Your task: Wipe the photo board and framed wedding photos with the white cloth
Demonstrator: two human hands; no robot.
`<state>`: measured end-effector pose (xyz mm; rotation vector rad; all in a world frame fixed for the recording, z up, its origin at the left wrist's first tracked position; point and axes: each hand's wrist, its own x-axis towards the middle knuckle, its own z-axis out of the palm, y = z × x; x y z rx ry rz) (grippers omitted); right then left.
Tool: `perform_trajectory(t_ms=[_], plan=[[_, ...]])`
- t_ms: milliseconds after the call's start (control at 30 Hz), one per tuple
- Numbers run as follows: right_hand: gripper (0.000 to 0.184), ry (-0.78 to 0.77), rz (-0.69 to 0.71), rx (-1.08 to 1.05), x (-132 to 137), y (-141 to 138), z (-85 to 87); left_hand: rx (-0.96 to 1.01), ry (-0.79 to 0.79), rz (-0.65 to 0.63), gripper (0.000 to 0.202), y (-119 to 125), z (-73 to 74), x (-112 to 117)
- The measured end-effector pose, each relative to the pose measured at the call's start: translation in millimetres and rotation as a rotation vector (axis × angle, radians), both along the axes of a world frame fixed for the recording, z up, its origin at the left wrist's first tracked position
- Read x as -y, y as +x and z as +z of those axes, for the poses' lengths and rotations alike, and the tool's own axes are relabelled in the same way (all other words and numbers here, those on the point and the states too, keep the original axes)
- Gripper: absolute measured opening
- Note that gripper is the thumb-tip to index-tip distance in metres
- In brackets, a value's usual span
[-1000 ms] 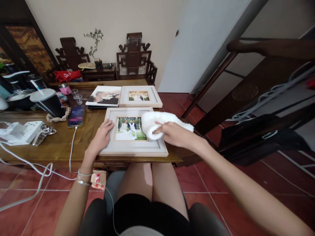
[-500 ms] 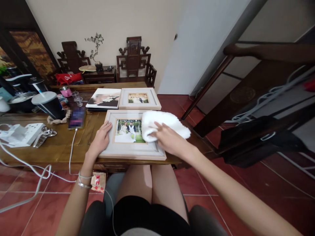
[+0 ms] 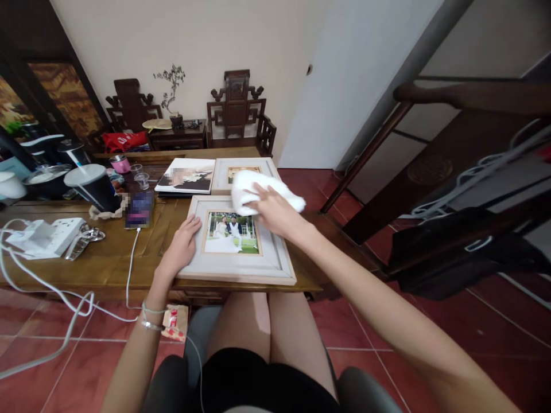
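Observation:
A picture frame (image 3: 275,265) with a pale, wide border lies flat near the table's front edge, a photo of two seated people in its middle. My left hand (image 3: 183,244) grips its left side, fingertips over the border and the thumb hidden. Pressed under the closed fingers of my right hand (image 3: 275,212) is a folded white fluffy cloth (image 3: 247,186). It covers the frame's upper edge and part of a second picture frame (image 3: 222,167) behind. Left of that one lies a photo album (image 3: 193,172) with a partly blurred cover.
On the table's left are a phone (image 3: 139,209) on a white cable, a power strip (image 3: 64,238), a dark cup (image 3: 94,186) with a straw and a pink mug (image 3: 120,164). A wooden chair (image 3: 374,178) hung with a black bag stands right.
My right hand has moved the cloth up and left, from the frame's right side to its upper edge, uncovering the photo. My left hand keeps its place on the frame.

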<state>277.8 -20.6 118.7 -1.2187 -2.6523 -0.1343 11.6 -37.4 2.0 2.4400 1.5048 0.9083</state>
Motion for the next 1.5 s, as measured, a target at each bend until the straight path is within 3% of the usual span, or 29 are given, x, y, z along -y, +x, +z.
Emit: perform_trajectory(t_ms=[100,200,267,367,500,633,733,833,900,1033,1133,1233,1300,1400,1500], plan=[[0.05,0.029,0.124,0.133,-31.8,-41.2,-18.3,-0.013,0.003,0.012,0.052,1.0,2.6,0.8],[0.044,0.033,0.116,0.184,-57.4,-66.2,-45.8,-0.012,-0.002,0.02,0.051,2.0,5.1,2.6],[0.043,0.022,0.07,0.169,-69.0,-64.5,-62.4,-0.009,0.002,0.018,0.05,2.6,6.4,4.1],[0.044,-0.002,-0.017,0.147,-76.7,-33.9,-73.5,0.002,0.019,0.005,0.049,3.1,6.9,5.9],[0.048,-0.045,-0.162,0.135,-71.1,24.6,-64.0,0.026,0.023,0.01,0.049,3.1,4.2,5.8],[0.056,-0.083,-0.207,0.128,-45.3,56.1,-54.4,0.038,0.039,0.021,0.049,2.6,0.7,4.3],[0.061,-0.168,-0.056,0.073,-9.8,68.0,-51.2,0.036,0.047,0.029,0.049,1.6,-0.3,3.3],[0.061,-0.302,0.141,-0.04,26.9,83.5,-37.1,0.031,0.042,0.023,0.05,0.8,-0.1,2.6],[0.06,-0.33,0.131,-0.091,42.0,91.6,-20.9,0.03,0.042,0.016,0.05,0.5,-0.1,2.2],[0.061,-0.235,-0.013,-0.071,47.4,84.6,-2.7,0.022,0.039,0.024,0.05,1.0,-0.8,1.6],[0.06,-0.158,-0.044,-0.012,52.8,68.2,-18.1,0.024,0.034,0.029,0.05,2.0,-0.2,1.9],[0.055,-0.151,0.031,0.038,75.0,60.8,-38.5,0.036,0.035,0.032,0.049,3.0,1.8,3.1],[0.053,-0.169,0.094,0.057,94.7,60.2,-41.5,0.039,0.032,0.038,0.049,3.5,3.1,3.8],[0.05,-0.184,0.12,0.077,116.8,52.4,-27.3,0.041,0.02,0.05,0.049,4.0,3.5,4.4],[0.049,-0.213,0.117,0.128,121.0,26.3,-6.2,0.042,0.013,0.059,0.049,4.8,2.4,4.8]])
